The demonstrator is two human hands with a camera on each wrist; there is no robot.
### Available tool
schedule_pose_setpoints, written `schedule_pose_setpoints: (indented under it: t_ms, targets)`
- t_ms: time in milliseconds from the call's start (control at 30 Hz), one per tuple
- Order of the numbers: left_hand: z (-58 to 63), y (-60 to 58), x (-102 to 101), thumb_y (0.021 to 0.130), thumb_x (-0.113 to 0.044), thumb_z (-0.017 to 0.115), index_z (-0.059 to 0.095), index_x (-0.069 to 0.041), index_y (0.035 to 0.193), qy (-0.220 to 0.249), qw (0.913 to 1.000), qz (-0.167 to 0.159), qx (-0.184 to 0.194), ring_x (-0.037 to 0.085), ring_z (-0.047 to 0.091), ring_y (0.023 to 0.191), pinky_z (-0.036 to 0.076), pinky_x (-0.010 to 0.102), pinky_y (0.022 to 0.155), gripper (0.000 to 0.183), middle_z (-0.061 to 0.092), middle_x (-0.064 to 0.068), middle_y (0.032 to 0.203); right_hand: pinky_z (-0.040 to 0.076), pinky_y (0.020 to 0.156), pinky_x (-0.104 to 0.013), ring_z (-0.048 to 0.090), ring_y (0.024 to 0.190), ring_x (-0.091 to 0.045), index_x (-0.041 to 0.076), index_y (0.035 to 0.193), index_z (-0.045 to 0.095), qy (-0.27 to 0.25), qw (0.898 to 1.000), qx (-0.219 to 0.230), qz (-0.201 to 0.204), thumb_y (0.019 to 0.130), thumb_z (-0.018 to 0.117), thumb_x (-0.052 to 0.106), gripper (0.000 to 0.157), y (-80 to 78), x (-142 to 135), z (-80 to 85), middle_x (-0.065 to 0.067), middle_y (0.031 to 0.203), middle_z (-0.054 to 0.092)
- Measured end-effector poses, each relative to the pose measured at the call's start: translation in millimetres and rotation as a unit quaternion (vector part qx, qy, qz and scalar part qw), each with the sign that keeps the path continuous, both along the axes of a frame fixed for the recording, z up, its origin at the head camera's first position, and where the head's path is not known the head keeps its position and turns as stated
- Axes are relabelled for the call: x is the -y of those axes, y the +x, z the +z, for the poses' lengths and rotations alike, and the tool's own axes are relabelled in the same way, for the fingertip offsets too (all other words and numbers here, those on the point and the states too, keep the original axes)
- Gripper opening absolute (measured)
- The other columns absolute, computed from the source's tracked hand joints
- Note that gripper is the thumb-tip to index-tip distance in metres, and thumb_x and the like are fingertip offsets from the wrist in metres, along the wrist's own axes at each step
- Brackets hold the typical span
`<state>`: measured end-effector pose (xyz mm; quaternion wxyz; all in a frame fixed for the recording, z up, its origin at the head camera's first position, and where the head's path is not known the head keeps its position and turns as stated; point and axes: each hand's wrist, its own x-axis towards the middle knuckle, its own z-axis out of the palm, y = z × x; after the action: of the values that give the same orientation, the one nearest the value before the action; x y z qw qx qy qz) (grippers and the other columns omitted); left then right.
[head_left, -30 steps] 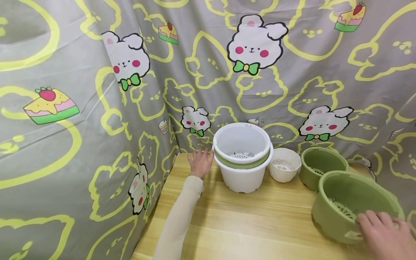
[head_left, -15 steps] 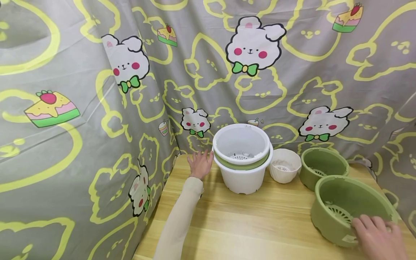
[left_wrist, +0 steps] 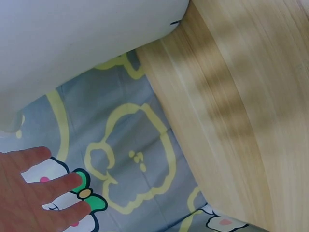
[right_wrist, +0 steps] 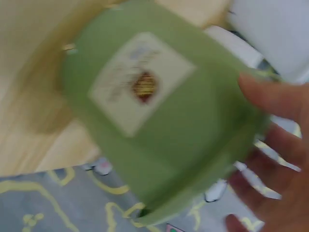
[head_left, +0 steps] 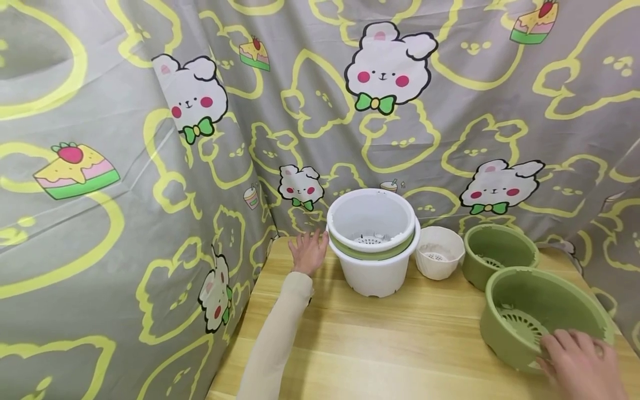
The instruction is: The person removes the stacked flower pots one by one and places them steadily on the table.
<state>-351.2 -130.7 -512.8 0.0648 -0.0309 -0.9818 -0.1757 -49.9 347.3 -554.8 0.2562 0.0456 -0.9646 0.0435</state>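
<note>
Passable centrally over the wooden tabletop; blocked toward the back edge by nested round white-and-green plastic pots, toward the right edge by a large rounded green plastic pot.

Left hand with fingers spread, lower left, below a white pot.
The pot's smooth wall fills the upper left, a dark notch at its edge; shadowed wooden tabletop covers the right. Between them lies grey fabric with yellow outlines, its green cartoon bow beside the fingertips.
</note>
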Motion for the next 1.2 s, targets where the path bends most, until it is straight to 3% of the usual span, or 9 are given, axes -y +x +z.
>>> schedule_pose_setpoints:
  t_ms: [100,167,233,433,633,833,1000,1200]
  targets:
    - [0.0,0.2,-1.3,0.108,-0.060,0.014,0.048,-0.019,0.155,-0.002,1.0000,-0.001,0.000,0.045,0.030,0.154,0.010,0.073,0.122,0.071,0.045,0.016,0.161,0.043,0.084,-0.069,0.061,0.096,-0.044,0.008,0.095,0.072,-0.005,1.000,0.013,-0.003,0.092,0.027,0.086,0.090,-4.0,11.1,13.6,-0.017,0.098,0.070]
    - [0.3,0.3,-2.3,0.108,-0.061,0.013,0.047,-0.019,0.156,0.000,1.0000,0.000,0.003,0.046,0.030,0.154,0.009,0.073,0.122,0.072,0.044,0.016,0.162,0.044,0.084,-0.068,0.063,0.098,-0.044,0.009,0.098,0.074,-0.016,1.000,0.010,0.009,0.095,0.054,0.071,0.066,-8.1,23.4,23.8,-0.017,0.101,0.072]
    - [0.8,0.4,-2.8,0.107,-0.062,0.013,0.047,-0.019,0.156,-0.001,1.0000,-0.001,0.003,0.046,0.029,0.154,0.009,0.073,0.122,0.073,0.044,0.016,0.162,0.042,0.085,-0.068,0.062,0.101,-0.044,0.009,0.102,0.073,-0.037,0.999,0.009,0.023,0.090,0.072,0.054,0.046,-11.7,38.9,33.5,-0.017,0.104,0.072]
    - [1.6,1.8,-2.0,0.107,-0.062,0.013,0.047,-0.018,0.156,0.003,1.0000,-0.004,0.003,0.045,0.029,0.154,0.010,0.074,0.122,0.074,0.044,0.016,0.162,0.046,0.085,-0.062,0.069,0.098,-0.038,0.008,0.103,0.074,-0.078,0.993,-0.024,0.085,0.079,0.085,0.028,0.033,-29.9,85.5,54.3,-0.011,0.102,0.076]
    - [-0.5,2.3,-1.5,0.108,-0.061,0.014,0.048,-0.017,0.155,0.008,0.9999,-0.003,0.006,0.046,0.028,0.154,0.008,0.074,0.121,0.073,0.044,0.017,0.162,0.052,0.079,-0.053,0.073,0.092,-0.031,0.008,0.102,0.074,-0.107,0.985,-0.041,0.127,0.075,0.088,0.018,0.033,-52.1,124.2,65.3,-0.007,0.099,0.078]
    - [-0.5,0.5,-1.0,0.107,-0.061,0.013,0.050,-0.019,0.153,0.004,1.0000,-0.002,-0.001,0.046,0.031,0.153,0.010,0.075,0.121,0.073,0.047,0.016,0.160,0.058,0.071,-0.045,0.074,0.084,-0.025,0.007,0.105,0.072,-0.121,0.977,-0.056,0.166,0.080,0.086,0.017,0.030,-78.5,155.7,74.7,-0.006,0.099,0.076]
    - [-0.5,1.1,0.6,0.107,-0.063,0.012,0.050,-0.019,0.153,0.000,1.0000,0.000,-0.001,0.046,0.032,0.153,0.011,0.075,0.121,0.074,0.047,0.016,0.160,0.059,0.073,-0.043,0.073,0.085,-0.023,0.007,0.107,0.072,-0.129,0.972,-0.049,0.188,0.086,0.083,0.018,0.026,-102.3,182.6,82.8,-0.006,0.100,0.074]
    - [-0.7,3.7,0.5,0.108,-0.061,0.016,0.049,-0.018,0.154,0.003,1.0000,-0.002,0.003,0.047,0.030,0.153,0.009,0.074,0.121,0.071,0.045,0.017,0.162,0.058,0.068,-0.042,0.072,0.085,-0.025,0.004,0.117,0.071,-0.115,0.971,-0.059,0.201,0.087,0.083,0.017,0.035,-127.1,208.9,84.6,-0.008,0.113,0.071]
